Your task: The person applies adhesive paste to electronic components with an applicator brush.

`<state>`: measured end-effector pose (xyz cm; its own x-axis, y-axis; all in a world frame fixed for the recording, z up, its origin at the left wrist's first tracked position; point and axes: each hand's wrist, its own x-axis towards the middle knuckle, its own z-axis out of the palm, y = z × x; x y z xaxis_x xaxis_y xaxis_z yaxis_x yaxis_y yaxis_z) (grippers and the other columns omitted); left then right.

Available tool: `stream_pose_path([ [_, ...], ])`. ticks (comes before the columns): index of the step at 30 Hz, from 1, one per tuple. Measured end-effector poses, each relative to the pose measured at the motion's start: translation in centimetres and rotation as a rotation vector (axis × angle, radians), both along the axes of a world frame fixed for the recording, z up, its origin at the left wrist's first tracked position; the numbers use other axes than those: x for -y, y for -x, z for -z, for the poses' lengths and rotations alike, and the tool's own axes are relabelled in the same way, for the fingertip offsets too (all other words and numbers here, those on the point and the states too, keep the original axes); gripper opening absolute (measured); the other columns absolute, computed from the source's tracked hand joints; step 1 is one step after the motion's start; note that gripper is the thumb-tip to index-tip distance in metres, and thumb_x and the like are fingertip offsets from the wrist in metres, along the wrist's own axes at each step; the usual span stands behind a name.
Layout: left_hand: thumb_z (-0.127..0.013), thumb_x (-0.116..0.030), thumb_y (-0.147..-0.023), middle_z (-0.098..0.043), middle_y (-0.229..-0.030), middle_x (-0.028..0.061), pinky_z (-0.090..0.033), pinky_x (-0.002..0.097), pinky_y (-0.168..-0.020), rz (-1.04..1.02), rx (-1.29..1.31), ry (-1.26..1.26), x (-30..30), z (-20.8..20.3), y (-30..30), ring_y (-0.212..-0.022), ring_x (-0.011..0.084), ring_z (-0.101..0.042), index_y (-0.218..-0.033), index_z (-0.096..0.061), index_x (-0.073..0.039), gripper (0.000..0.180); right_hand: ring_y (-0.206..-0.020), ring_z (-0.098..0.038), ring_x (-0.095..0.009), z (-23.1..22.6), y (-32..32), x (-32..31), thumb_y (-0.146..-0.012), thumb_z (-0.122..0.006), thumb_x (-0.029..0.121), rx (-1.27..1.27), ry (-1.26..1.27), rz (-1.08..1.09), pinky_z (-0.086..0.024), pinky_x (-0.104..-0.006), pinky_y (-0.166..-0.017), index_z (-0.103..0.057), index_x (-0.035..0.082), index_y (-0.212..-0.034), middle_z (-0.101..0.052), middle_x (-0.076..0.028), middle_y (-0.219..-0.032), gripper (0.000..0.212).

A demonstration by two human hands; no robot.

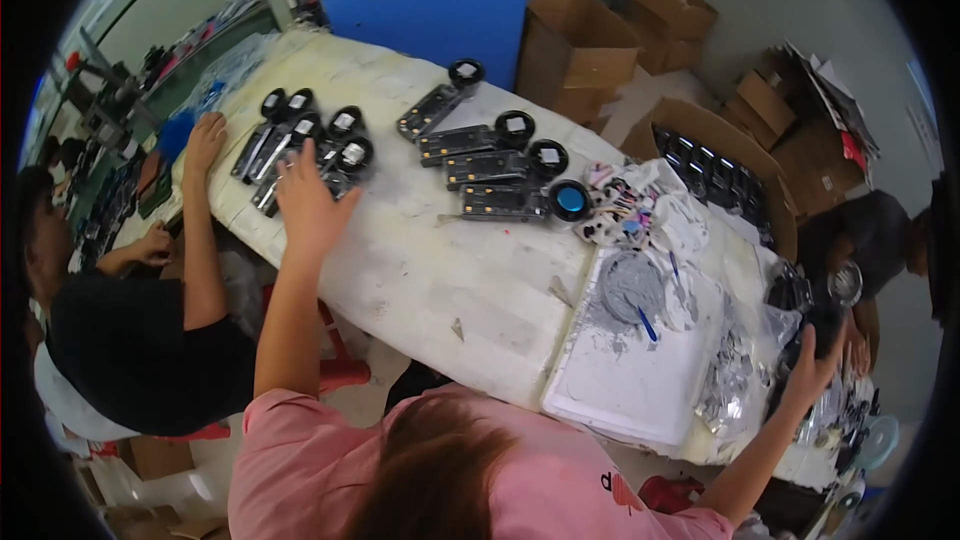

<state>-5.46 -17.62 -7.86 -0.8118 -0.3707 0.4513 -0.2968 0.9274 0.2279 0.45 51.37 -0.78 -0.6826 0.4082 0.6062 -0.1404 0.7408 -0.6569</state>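
Reaches with bare left hand (312, 202) over a cluster of black plastic devices with flat oblong bodies and round heads (303, 128), on the left part of a cream, stained tabletop (420, 270). Shows fingers spread wide, gripping nothing apparent; cannot tell whether fingertips touch plastic. Wraps right hand (812, 372) round a dark, blurred black part (824, 328) at the table's right end, too smudged to identify. Judging by the shells, should handle light and stiff, smooth enough to slip; probably scratches on the round face and may strain at the narrow joint between head and body. Best pinched across the long edges of the flat body, clear of the face, not lifted by the head alone. Compare four more black devices with gold-coloured dots (465, 143), fanned out right of the cluster, three with pale square stickers, the nearest with a glossy blue disc (571, 199). Note soft, crumpled multicoloured cloth (625, 205) just beside; a shallow, rigid white tray (620, 390) with a chalky-looking grey round smear (632, 285); thin, crinkled clear plastic bags (735, 380); a brown cardboard carton (768, 162) holding glossy black shells (710, 180).
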Motion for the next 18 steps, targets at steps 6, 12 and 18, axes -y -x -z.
stream_pose_path([
  [6, -0.070, -0.013, -0.084, -0.047, -0.139, 0.0193, -0.041, 0.0443, -0.100, 0.512, -0.344, -0.415, -8.7, -3.5, -1.2, -0.124, 0.0292, -0.051, -0.138, -0.043, -0.001, 0.061, -0.076, -0.059, -0.022, 3.6, -0.7, 12.8, -0.078, -0.072, 0.058, 0.403, 1.479, -0.821, -0.051, -0.0289, -0.066, -0.051, -0.001, -0.124, -0.061, -0.013, -0.100, 0.077],
  [12, -0.060, -0.029, -0.096, -0.046, -0.140, 0.0152, -0.035, 0.0422, -0.107, 1.333, -0.091, -1.493, -23.3, -5.0, -4.1, -0.123, 0.0303, -0.052, -0.149, -0.022, -0.008, 0.068, -0.072, -0.060, -0.018, 5.1, -1.9, 22.5, -0.078, -0.067, 0.066, 0.795, 1.873, -1.342, -0.047, -0.0268, -0.060, -0.057, 0.006, -0.118, -0.063, -0.007, -0.090, 0.073],
  [18, -0.053, -0.043, -0.097, -0.061, -0.120, 0.0189, -0.051, 0.0463, -0.094, 0.964, 0.048, -1.961, -25.2, -3.6, -6.1, -0.107, 0.0311, -0.062, -0.139, -0.035, -0.005, 0.059, -0.100, -0.060, -0.019, 2.9, -3.0, 25.2, -0.084, -0.071, 0.008, 0.436, 0.663, -1.124, -0.048, -0.0313, -0.087, -0.057, 0.003, -0.126, -0.062, -0.008, -0.108, 0.045],
])
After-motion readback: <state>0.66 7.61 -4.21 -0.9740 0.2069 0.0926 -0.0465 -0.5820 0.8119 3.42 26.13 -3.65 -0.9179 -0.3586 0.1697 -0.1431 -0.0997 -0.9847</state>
